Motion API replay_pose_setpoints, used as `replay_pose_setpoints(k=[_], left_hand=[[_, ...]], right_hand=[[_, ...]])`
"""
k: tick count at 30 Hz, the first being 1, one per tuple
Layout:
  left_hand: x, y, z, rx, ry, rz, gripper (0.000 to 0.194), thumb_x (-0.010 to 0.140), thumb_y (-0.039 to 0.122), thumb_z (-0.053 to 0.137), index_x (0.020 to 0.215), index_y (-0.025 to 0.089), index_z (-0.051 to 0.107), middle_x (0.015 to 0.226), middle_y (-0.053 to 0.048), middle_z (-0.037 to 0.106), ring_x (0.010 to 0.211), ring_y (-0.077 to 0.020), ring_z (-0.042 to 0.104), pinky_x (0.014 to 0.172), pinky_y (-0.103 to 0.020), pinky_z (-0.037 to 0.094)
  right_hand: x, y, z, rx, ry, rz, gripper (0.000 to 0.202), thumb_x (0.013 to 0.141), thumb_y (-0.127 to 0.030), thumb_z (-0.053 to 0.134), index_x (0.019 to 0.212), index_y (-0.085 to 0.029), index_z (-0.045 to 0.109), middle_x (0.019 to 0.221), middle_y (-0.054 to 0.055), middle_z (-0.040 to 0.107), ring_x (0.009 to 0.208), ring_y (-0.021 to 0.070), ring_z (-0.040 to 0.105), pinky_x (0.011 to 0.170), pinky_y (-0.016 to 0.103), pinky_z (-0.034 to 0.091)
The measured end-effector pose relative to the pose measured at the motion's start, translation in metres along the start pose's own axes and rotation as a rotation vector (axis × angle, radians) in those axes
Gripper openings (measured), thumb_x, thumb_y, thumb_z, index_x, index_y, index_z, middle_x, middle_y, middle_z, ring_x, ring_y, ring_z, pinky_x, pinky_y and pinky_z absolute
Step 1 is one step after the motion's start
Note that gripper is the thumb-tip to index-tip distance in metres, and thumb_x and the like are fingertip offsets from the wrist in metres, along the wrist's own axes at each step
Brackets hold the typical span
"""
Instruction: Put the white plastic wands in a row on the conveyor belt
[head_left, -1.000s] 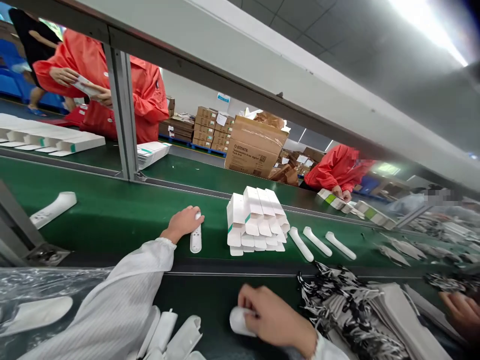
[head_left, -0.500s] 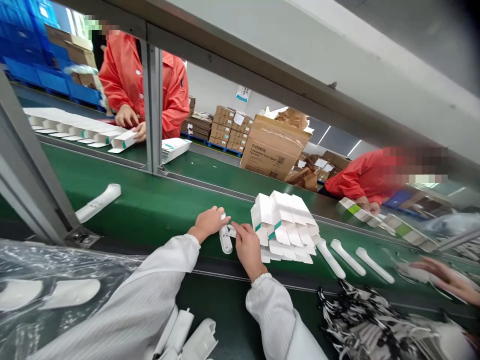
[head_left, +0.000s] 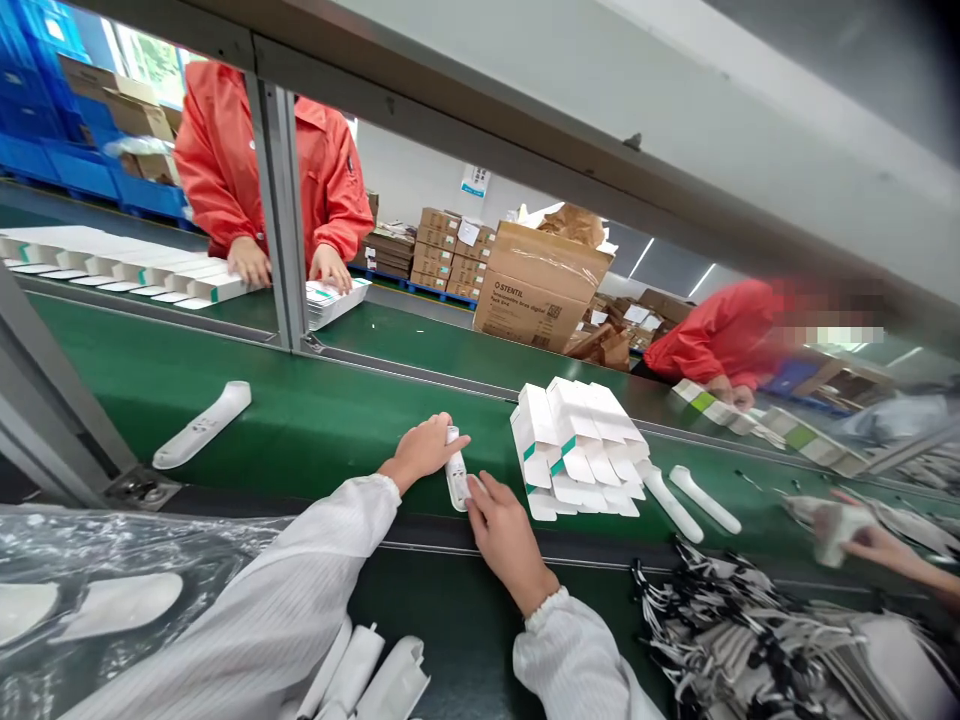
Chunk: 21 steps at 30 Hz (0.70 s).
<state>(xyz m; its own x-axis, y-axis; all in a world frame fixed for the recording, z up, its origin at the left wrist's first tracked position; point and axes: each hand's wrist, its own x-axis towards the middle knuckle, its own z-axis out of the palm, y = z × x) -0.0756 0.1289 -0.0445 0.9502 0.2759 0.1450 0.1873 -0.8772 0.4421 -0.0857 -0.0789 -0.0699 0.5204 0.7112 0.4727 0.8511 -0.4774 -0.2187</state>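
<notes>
A slim white plastic shell (head_left: 457, 476) with small fittings inside lies hollow side up on the green conveyor belt (head_left: 337, 400). My left hand (head_left: 421, 450) pinches its upper end between thumb and fingers. At the lower end, the fingers of my right hand (head_left: 506, 530) are closed against the shell's right edge; their tips are partly hidden. Just right of my hands stands a stack of open white cartons (head_left: 577, 445). A similar shell (head_left: 202, 425) lies farther left on the belt.
Two white shells (head_left: 705, 498) lie right of the cartons. A co-worker's hand (head_left: 877, 548) holds a blurred white piece at the right. Bundled cables (head_left: 720, 640) and white covers (head_left: 382, 675) lie nearer me. A metal post (head_left: 274, 210) and overhead beam (head_left: 525, 130) frame the belt.
My right hand has moved down to the shell's lower end; the small white piece by its fingers no longer shows. One of three shells at right is gone. The far-left worker's hand has left a carton.
</notes>
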Motion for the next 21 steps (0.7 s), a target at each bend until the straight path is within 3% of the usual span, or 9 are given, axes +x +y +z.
replay_pose_setpoints(k=[6,10,15,19,21], left_hand=[[0.003,0.008,0.004,0.092,-0.001,-0.021,0.039,0.097,0.056,0.038,0.099,0.020,0.053,0.102,-0.009,0.062,0.095,-0.0270,0.063,0.075,-0.034,0.046],[0.004,0.009,0.003,0.087,-0.003,-0.045,0.038,0.097,0.055,0.040,0.101,0.020,0.053,0.104,-0.010,0.062,0.094,-0.0272,0.064,0.075,-0.034,0.047],[0.002,0.008,0.004,0.061,-0.021,-0.058,0.040,0.097,0.055,0.040,0.103,0.018,0.055,0.106,-0.011,0.062,0.095,-0.0275,0.064,0.076,-0.035,0.048],[-0.001,0.012,0.007,0.033,-0.073,0.015,0.047,0.096,0.058,0.038,0.107,0.017,0.059,0.111,-0.013,0.063,0.101,-0.0283,0.063,0.083,-0.036,0.049],[-0.002,0.013,0.002,0.009,-0.106,0.058,0.056,0.094,0.063,0.036,0.120,0.018,0.058,0.120,-0.014,0.061,0.112,-0.0304,0.059,0.087,-0.037,0.048]], right_hand=[[0.000,0.002,-0.004,0.148,-0.139,0.086,0.045,0.095,-0.017,0.049,0.140,-0.012,0.055,0.144,0.020,0.051,0.127,0.0301,0.056,0.105,0.042,0.049],[-0.002,0.004,-0.008,0.282,-0.136,0.152,0.048,0.094,-0.017,0.050,0.142,-0.011,0.053,0.144,0.017,0.051,0.130,0.0294,0.053,0.111,0.043,0.043],[0.001,0.010,-0.005,0.392,-0.145,0.176,0.043,0.092,-0.015,0.053,0.134,-0.016,0.062,0.141,0.012,0.054,0.130,0.0268,0.053,0.111,0.041,0.043],[0.012,0.018,0.002,0.370,-0.201,0.200,0.038,0.091,-0.016,0.057,0.128,-0.023,0.066,0.135,0.008,0.059,0.131,0.0277,0.051,0.116,0.048,0.035],[0.012,0.019,0.000,0.314,-0.164,0.205,0.039,0.094,-0.021,0.056,0.132,-0.024,0.063,0.140,0.009,0.055,0.134,0.0304,0.048,0.115,0.056,0.032]])
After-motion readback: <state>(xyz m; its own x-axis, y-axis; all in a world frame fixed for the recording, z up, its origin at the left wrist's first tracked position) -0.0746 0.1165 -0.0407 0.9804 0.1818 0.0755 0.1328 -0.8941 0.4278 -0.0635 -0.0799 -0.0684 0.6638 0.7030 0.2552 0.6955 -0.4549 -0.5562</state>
